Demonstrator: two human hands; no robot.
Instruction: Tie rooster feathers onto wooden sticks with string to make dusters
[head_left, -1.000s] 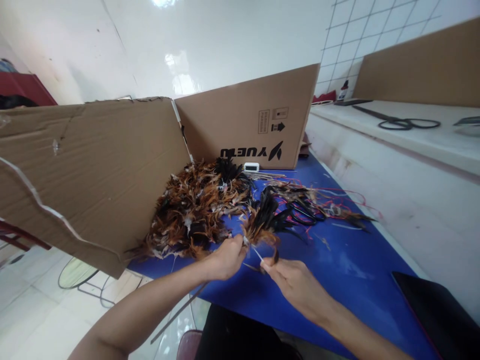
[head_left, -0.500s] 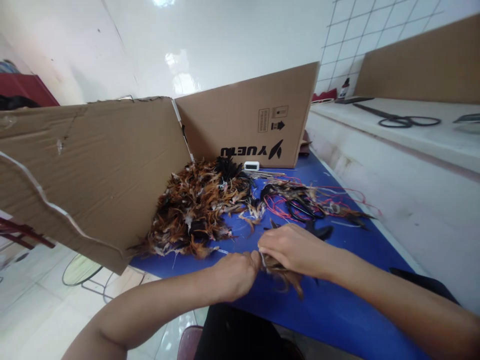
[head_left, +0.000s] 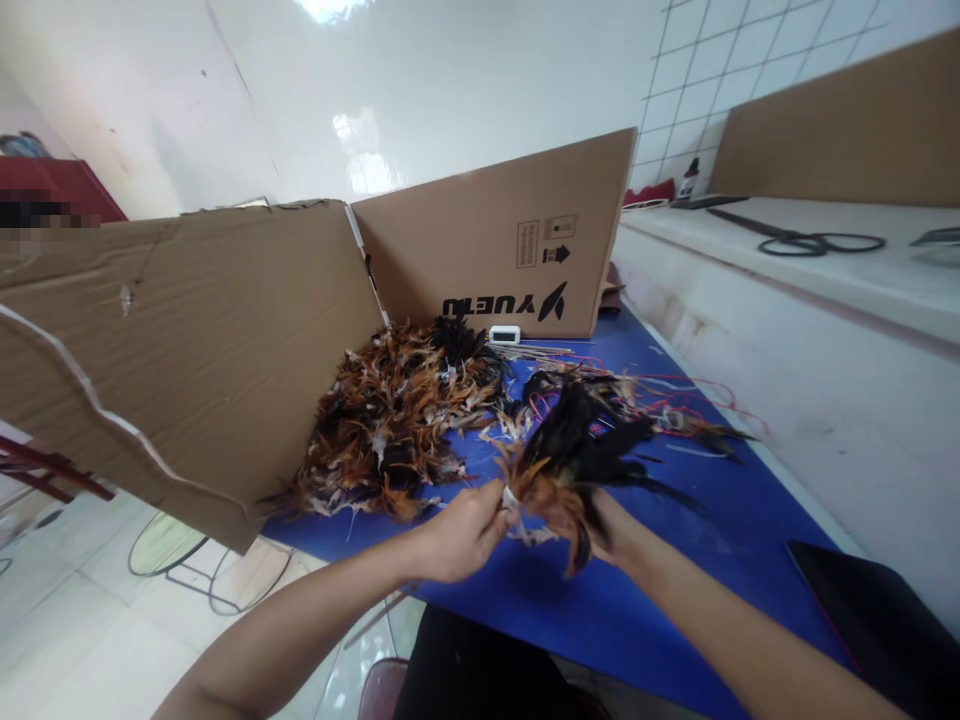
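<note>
My left hand is closed round the white-wrapped end of a feather bundle, above the near part of the blue table. The bundle fans out to the right, with long black feathers at the top and brown ones below. My right hand is against or just behind the lower right of these feathers, which hide its fingers. To the left on the table lies a large heap of brown and black feathers, their pale quill ends showing in places.
Cardboard panels stand behind and left of the heap. A small white device sits at the back. Pink string and loose feathers lie to the right. Scissors rest on the white ledge; a black flat object lies front right.
The feather bundle has turned upward and spread, its black feathers now showing. My right hand has moved from its top to behind it, while my left hand keeps its grip.
</note>
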